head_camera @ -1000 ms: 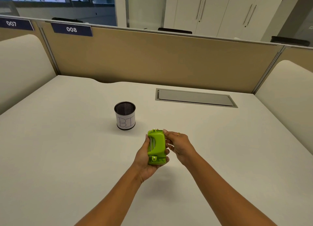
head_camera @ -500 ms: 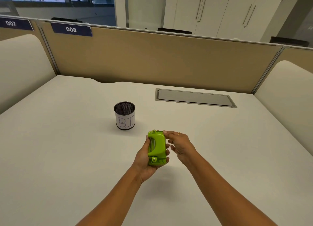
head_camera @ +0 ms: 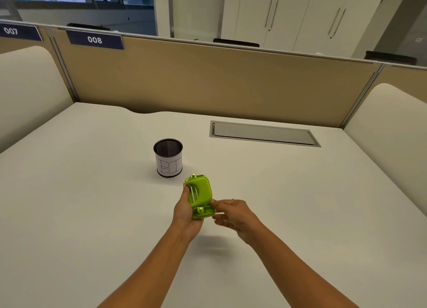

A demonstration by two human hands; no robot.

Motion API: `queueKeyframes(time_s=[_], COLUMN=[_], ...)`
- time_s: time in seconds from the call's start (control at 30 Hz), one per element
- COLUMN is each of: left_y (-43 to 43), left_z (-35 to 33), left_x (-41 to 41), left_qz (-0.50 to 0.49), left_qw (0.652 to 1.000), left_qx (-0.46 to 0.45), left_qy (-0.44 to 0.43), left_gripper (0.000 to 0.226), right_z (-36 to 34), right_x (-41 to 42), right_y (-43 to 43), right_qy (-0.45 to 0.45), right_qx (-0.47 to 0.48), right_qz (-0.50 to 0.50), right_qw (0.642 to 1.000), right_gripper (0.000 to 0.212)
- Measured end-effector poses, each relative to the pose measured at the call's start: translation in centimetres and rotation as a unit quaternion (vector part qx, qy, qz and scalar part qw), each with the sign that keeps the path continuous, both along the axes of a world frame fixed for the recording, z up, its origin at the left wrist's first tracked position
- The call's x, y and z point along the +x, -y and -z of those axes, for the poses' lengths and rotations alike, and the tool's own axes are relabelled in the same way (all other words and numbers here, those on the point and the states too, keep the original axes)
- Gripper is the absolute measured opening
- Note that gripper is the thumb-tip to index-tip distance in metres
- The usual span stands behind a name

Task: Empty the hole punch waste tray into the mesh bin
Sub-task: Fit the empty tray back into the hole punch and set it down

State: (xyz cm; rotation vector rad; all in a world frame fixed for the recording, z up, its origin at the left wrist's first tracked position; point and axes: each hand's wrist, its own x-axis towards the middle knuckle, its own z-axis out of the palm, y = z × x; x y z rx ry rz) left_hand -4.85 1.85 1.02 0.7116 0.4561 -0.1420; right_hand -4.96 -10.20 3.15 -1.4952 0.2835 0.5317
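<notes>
my left hand (head_camera: 184, 212) has its grip closed around the green hole punch (head_camera: 200, 198), palm along its left side and thumb up near the top, so the punch stands on end above the bench (head_camera: 92, 215) with its underside turned toward me. two metal rods show along the left edge of the punch, just beside my thumb. my right hand (head_camera: 233, 214) is at the punch's lower right corner, its thumb and forefinger pinched on the edge of the base there; a thin pale strip (head_camera: 218, 213) juts out to the right between those fingers, and i cannot tell whether it is the waste tray's lip. a gold ring (head_camera: 232, 201) sits on one finger of that hand. both forearms reach in from the bottom edge of the view.

the mesh bin (head_camera: 168, 157) stands upright on the bench, beyond the punch and a little to its left, near but not touching. it is a black mesh cylinder with a white paper label wrapped round it, hand-lettered "bi". further back and to the right a grey hatch (head_camera: 263, 134) lies flush in the bench top. a tan partition (head_camera: 208, 81) closes the far edge, carrying a blue tag (head_camera: 94, 39) marked 008.
</notes>
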Motion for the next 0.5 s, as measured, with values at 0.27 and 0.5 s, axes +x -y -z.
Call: queueKeyframes(time_s=[0.27, 0.5], left_y=[0.01, 0.12], left_z=[0.21, 0.31], left_x=[-0.3, -0.33], left_qz=[-0.002, 0.011], left_qw=[1.0, 1.0], left_qx=[-0.015, -0.024], left_qy=[-0.012, -0.004], left_gripper=[0.04, 0.046], right_z=[-0.1, -0.01], right_x=[-0.08, 0.27], right_y=[-0.1, -0.04], right_qy=[-0.07, -0.075], right_qx=[0.031, 0.018], right_qz=[0.005, 0.009], right_qw=[0.997, 0.997], right_gripper=[0.015, 0.028])
